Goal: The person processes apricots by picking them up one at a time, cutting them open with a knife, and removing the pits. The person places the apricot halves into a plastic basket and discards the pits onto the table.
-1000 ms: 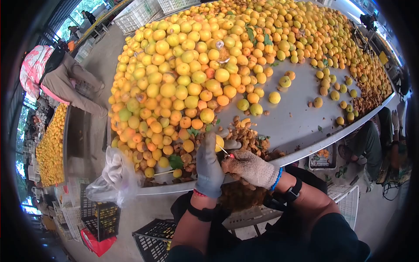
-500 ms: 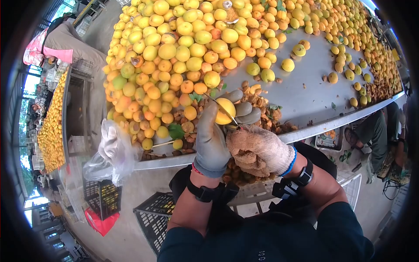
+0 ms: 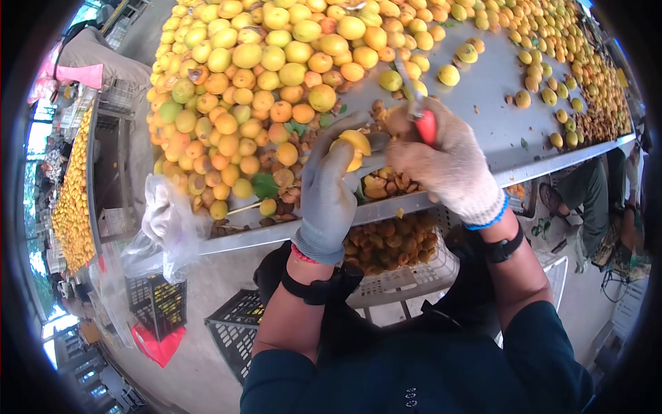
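My left hand [image 3: 327,200], in a grey glove, is closed around a cut apricot [image 3: 356,142] just above the table's near edge. The apricot is split, with its yellow flesh showing. My right hand [image 3: 452,162], in a stained knit glove, grips a knife [image 3: 427,127] by its red handle, the blade pointing up and away. Its fingers are close to the cut apricot; whether they also hold a piece is hidden. Around both hands lie brown pits and scraps [image 3: 386,185]. A big heap of whole apricots [image 3: 276,58] rises beyond them.
The metal table [image 3: 448,203] has a raised rim. Under it, a white crate [image 3: 386,281] holds brown pieces. A plastic bag [image 3: 165,224] hangs at the left rim, with black crates [image 3: 238,331] on the floor. Another person's leg [image 3: 586,200] shows at right.
The knife has come off the apricot and swung up and right with my right hand. The apricot, whole-looking before, is now split open in my left hand.
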Tool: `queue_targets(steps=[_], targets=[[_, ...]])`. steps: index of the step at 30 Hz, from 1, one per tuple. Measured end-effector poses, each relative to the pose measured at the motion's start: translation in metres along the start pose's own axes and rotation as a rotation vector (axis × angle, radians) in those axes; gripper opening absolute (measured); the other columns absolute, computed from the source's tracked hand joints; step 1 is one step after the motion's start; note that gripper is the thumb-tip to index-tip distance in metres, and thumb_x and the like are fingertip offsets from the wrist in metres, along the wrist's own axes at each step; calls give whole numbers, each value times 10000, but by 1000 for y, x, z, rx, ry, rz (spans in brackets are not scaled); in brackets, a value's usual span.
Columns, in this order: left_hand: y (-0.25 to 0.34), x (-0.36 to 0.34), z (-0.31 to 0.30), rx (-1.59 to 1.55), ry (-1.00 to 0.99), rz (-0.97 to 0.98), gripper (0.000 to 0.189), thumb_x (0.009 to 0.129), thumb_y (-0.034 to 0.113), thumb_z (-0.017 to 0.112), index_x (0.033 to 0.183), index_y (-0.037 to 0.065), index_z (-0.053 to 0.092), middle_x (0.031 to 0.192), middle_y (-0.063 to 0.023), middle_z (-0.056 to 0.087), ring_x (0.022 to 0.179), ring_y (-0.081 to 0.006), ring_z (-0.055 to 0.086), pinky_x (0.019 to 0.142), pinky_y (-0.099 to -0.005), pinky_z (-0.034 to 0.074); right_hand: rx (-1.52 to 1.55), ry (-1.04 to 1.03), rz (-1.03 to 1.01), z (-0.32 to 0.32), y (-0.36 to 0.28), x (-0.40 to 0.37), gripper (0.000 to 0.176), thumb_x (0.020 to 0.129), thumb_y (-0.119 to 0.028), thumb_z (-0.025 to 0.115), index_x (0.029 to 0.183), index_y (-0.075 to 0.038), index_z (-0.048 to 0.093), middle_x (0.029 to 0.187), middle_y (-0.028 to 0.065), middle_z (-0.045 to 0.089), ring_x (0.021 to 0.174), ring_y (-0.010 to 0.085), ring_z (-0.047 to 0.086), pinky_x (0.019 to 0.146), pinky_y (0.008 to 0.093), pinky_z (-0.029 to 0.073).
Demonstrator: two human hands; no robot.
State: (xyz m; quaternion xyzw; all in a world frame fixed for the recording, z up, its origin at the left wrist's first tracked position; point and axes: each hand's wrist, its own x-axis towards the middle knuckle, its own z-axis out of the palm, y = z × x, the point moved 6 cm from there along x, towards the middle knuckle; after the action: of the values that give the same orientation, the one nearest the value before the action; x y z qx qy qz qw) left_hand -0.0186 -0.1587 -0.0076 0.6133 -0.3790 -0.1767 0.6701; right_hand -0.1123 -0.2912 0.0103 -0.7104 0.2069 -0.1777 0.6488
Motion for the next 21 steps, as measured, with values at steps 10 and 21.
queue_targets(steps=[10, 21], targets=[[-30, -23, 10, -373, -87, -547, 401, 1005, 115, 397, 1368, -37, 477, 1317, -193, 564, 1090, -252, 626, 845, -365, 539, -28, -106, 171, 5, 22, 6, 190, 921, -200, 631, 943, -12, 645, 646, 78, 610, 471, 161, 584, 439, 299, 449], [-32, -15, -10, -860, 61, -487, 478, 1054, 332, 370, 1287, -42, 554, 1000, -162, 678, 738, -200, 602, 730, -329, 516, 134, -258, 383, -1, 13, -17, 284, 940, -334, 647, 1010, -61, 674, 680, 7, 585, 449, 63, 492, 379, 216, 375]])
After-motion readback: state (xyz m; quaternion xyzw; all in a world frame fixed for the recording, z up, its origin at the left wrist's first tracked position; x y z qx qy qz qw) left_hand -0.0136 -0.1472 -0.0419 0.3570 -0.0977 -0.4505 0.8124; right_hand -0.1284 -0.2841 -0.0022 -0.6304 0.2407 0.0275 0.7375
